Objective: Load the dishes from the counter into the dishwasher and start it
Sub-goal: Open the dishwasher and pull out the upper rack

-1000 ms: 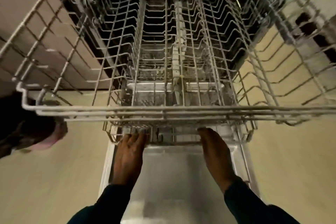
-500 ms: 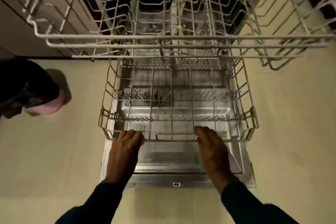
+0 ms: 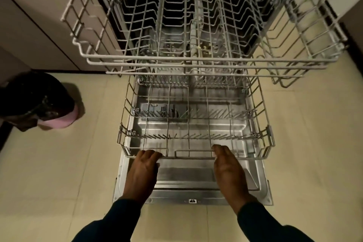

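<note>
Head view: looking straight down at an open dishwasher, dim warm light.
Door (image 3: 196,186): folded flat in the lower centre of the frame, steel inner face up, a small latch at its near edge.
Lower rack (image 3: 263,124): wire basket in the centre of the frame, pulled out over the door, rows of short tines across its floor; no dishes in it.
Upper rack (image 3: 196,59): larger-looking wire basket across the top half of the frame, drawn out above the far part of the lower rack; it carries nothing either.
Left hand (image 3: 142,173): lower centre-left, back of the hand up, fingers curled over the near rail of the lower rack at its left part, gripping it.
Right hand (image 3: 228,171): lower centre-right, back up, fingertips hooked on the same near rail just right of the small wire handle; it grips the rail.
Sleeves (image 3: 261,220): dark, running from both wrists to the bottom edge of the frame.
Dishes: none in view; the counter is out of frame.
Bin (image 3: 59,120): pink tub at the left edge, lined with a dark bag that spills over its rim, standing on the floor well apart from the door.
Floor (image 3: 59,182): pale tiles on both sides of the door.
Cabinet (image 3: 35,25): beige fronts in the upper left, beside the dishwasher opening.
</note>
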